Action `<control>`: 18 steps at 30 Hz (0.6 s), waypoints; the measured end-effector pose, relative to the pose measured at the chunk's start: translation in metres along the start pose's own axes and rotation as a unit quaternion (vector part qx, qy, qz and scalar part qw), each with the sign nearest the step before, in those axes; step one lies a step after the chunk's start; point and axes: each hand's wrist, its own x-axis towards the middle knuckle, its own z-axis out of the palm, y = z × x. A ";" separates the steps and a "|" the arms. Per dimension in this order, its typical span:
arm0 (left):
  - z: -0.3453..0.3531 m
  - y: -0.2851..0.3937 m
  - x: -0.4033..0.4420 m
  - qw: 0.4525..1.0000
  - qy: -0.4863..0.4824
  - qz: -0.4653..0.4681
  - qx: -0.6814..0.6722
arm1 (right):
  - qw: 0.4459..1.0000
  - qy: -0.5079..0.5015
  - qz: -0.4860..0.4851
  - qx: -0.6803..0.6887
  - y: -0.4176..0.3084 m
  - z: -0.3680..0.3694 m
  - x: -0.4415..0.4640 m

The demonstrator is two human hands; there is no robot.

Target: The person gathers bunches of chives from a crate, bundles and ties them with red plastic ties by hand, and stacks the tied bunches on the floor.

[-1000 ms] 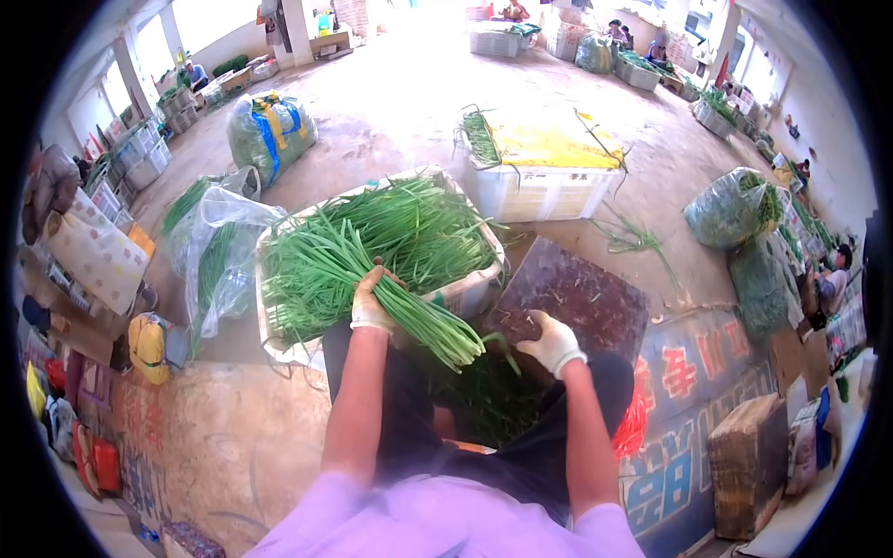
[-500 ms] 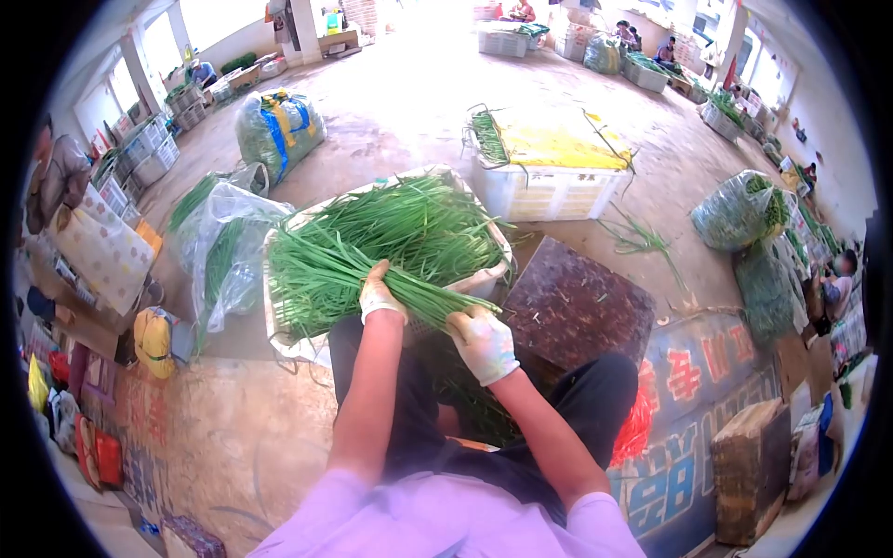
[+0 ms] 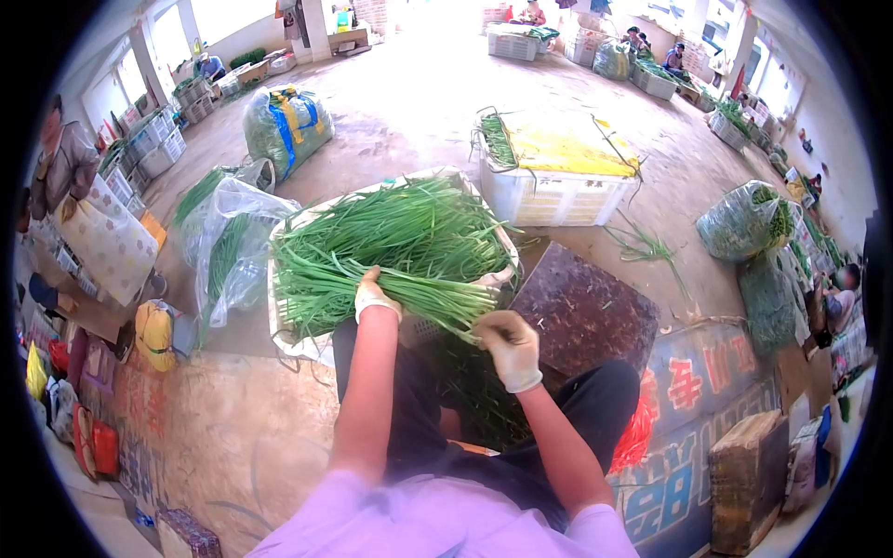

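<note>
My left hand (image 3: 376,296), in a white glove, is closed around a bunch of garlic chives (image 3: 433,290) held over the near side of a white crate. The pale stalk ends fan out to the right. At those ends is my gloved right hand (image 3: 510,348), its fingers curled in a pinch; what lies between the fingertips is too small to make out. More long green chives (image 3: 409,219) fill the crate (image 3: 276,321) in front of my knees. Loose green leaves (image 3: 474,391) lie in the shadow between my legs, below my right hand.
A dark reddish board (image 3: 586,307) lies right of the crate. Behind it stands a white crate with a yellow cover (image 3: 563,153). Clear plastic bags (image 3: 228,251) with greens lie to the left, near a stuffed bag (image 3: 288,135). Other people sit along the walls.
My right hand has moved slightly right and down from the bunch, its fingers now curled at the stalk ends. The stalk ends have spread wider. My left hand keeps its hold.
</note>
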 end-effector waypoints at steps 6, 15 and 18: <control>0.006 -0.008 -0.009 1.000 0.001 0.007 0.001 | 0.931 -0.023 -0.089 -0.353 0.013 -0.008 0.030; 0.000 0.000 0.004 0.999 -0.042 -0.013 -0.007 | 0.993 -0.024 0.060 -0.095 -0.012 -0.009 0.032; -0.004 -0.002 0.013 0.999 -0.042 -0.006 -0.003 | 0.991 -0.013 0.109 -0.077 -0.004 -0.025 0.032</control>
